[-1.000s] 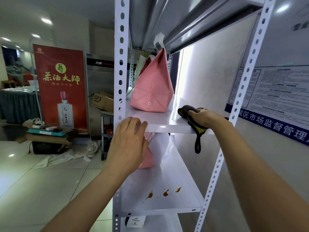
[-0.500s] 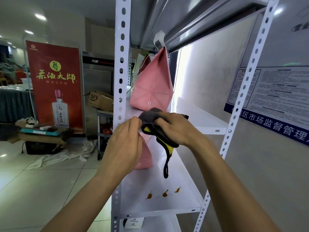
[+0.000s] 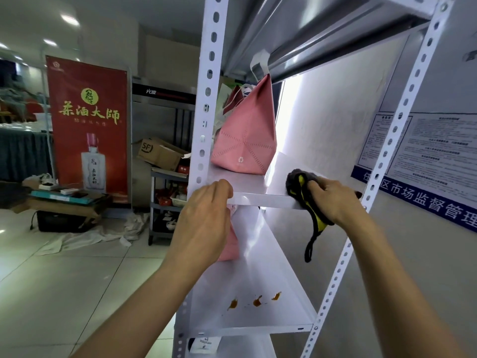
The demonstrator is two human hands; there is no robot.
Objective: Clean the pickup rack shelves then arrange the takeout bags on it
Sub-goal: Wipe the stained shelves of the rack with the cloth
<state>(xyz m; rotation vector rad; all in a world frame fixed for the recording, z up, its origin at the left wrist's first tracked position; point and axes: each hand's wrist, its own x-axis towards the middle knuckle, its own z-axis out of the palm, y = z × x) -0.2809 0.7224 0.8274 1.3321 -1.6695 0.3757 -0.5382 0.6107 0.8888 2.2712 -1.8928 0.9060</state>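
White rack shelf (image 3: 247,197) is mid-wipe: our right hand (image 3: 333,200) clamps the cloth (image 3: 296,184), left hand (image 3: 204,215) fingers curled over its edge; next, the orange stains (image 3: 255,302) below.

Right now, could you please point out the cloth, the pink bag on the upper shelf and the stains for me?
cloth (image 3: 296,180): head view, grey bunched part on the shelf.
pink bag (image 3: 245,140): head view, middle of its stitched front.
stains (image 3: 256,302): head view, middle brown spot on the lower shelf.
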